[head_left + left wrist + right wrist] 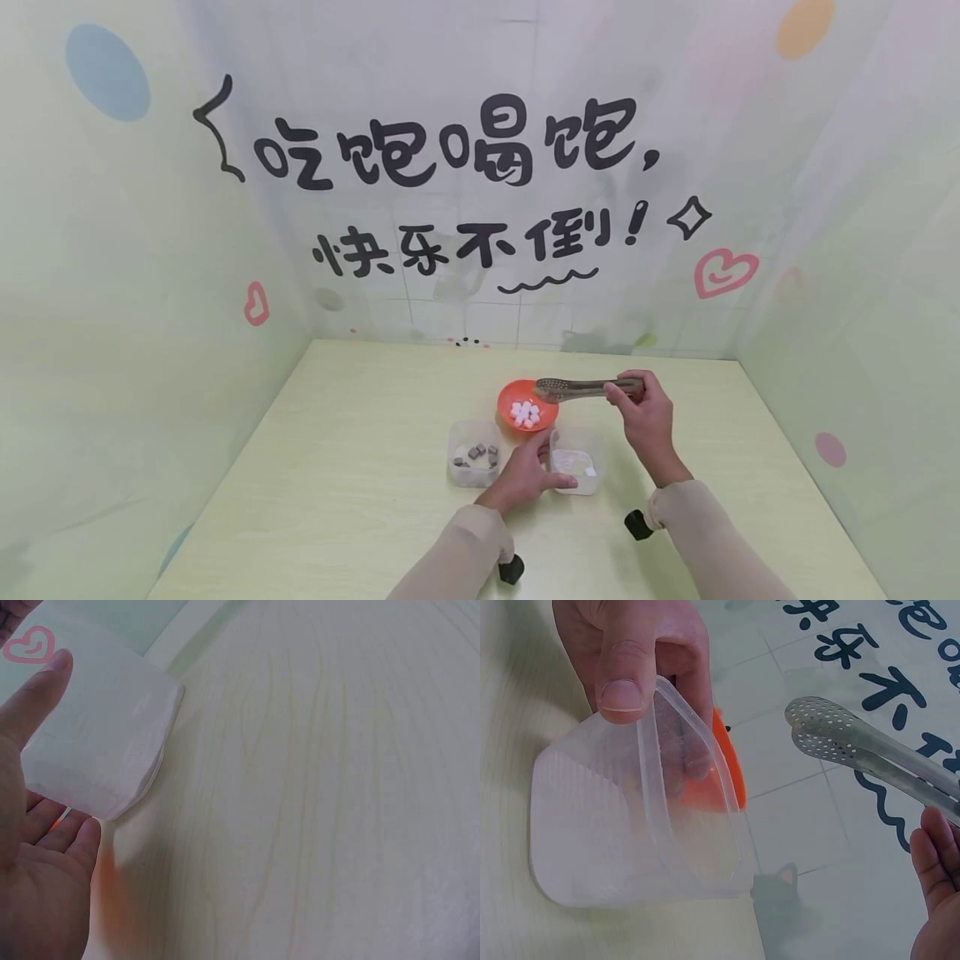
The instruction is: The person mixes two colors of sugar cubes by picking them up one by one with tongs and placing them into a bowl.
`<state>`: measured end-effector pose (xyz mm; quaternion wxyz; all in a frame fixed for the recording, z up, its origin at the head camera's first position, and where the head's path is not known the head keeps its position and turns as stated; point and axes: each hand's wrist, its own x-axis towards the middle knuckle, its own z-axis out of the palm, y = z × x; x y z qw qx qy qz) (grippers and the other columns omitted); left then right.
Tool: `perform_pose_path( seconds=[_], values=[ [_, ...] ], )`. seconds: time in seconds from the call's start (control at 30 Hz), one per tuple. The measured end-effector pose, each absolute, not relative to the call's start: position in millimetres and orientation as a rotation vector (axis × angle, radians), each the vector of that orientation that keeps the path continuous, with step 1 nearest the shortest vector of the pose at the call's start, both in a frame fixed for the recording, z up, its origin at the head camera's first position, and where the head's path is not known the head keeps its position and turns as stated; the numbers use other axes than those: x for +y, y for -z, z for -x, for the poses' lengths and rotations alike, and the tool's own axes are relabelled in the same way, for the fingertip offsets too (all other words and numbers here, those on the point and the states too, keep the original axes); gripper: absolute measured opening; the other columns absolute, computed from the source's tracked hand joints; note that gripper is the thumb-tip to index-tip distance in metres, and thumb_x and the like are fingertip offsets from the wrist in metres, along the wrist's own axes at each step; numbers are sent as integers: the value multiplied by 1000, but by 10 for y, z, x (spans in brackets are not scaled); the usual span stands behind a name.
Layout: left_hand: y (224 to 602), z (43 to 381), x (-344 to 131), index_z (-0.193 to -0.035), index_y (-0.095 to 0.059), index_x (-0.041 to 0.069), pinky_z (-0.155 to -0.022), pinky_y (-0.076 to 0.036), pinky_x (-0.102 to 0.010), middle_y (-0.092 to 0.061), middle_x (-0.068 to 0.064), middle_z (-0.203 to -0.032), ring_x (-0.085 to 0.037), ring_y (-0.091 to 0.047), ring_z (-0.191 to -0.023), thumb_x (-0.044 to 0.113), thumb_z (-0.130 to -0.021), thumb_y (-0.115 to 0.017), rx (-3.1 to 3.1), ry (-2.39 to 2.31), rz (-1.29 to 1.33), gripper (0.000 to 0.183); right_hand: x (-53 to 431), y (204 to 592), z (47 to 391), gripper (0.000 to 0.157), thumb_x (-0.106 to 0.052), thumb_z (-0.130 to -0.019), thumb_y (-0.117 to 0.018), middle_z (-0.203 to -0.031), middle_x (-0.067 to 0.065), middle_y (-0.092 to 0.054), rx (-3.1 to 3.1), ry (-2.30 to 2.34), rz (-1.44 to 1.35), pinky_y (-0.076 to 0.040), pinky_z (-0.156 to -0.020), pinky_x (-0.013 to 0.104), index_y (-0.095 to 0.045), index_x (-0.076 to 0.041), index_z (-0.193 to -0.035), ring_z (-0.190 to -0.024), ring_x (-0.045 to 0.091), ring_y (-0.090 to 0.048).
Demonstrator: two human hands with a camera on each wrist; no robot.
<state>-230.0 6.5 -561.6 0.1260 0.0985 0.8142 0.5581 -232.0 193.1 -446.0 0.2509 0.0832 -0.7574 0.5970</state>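
My left hand [525, 477] grips a clear plastic container [585, 446] by its left side, thumb on the front wall. A small white piece [590, 472] is visible inside. The right hand [649, 421] holds metal tongs [592, 388] by the handle end. Their perforated tips [821, 731] lie close together, above the right rim of an orange bowl [507, 398] in the head view. Several white pieces [526, 413] are heaped in that bowl. Left of my left hand stands a second clear container [472, 432] with several brown cubes [480, 451].
Everything sits on a pale wood-grain table [345, 467]. A printed backdrop [465, 50] with black lettering rises behind and along both sides. Dark wrist-worn devices [512, 570] show under the sleeves.
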Motion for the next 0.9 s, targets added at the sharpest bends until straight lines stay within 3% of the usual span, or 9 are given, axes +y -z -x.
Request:
perform_pose_path(
  seconds=[0.17,0.57,0.9],
  values=[
    [5611,2299,56,-150,-37,12,-106,-42,-39,-47,-4,-145,-23,-48,-130,29,-71,-88,2365,-1636,-300,96,1953,4478,2313,26,5,-86,-70,-81,24,-66,-2065,-1635,-220,-52,-62,13,-56,15,-105,-68,8,-65],
    [5607,2296,57,-151,-34,12,-107,-41,-39,-44,-4,-148,-24,-47,-130,28,-71,-88,2352,-1652,-327,98,2015,4474,2235,22,7,-87,-68,-78,13,-65,-2098,-1657,-205,-53,-65,14,-55,15,-103,-69,4,-64],
    [5592,2281,39,-150,-37,11,-107,-40,-37,-45,-6,-147,-24,-48,-130,28,-71,-87,2377,-1649,-359,95,2261,4824,2330,22,2,-88,-69,-79,3,-66,-2152,-1633,-189,-52,-65,13,-56,8,-105,-70,2,-63]
  ],
)
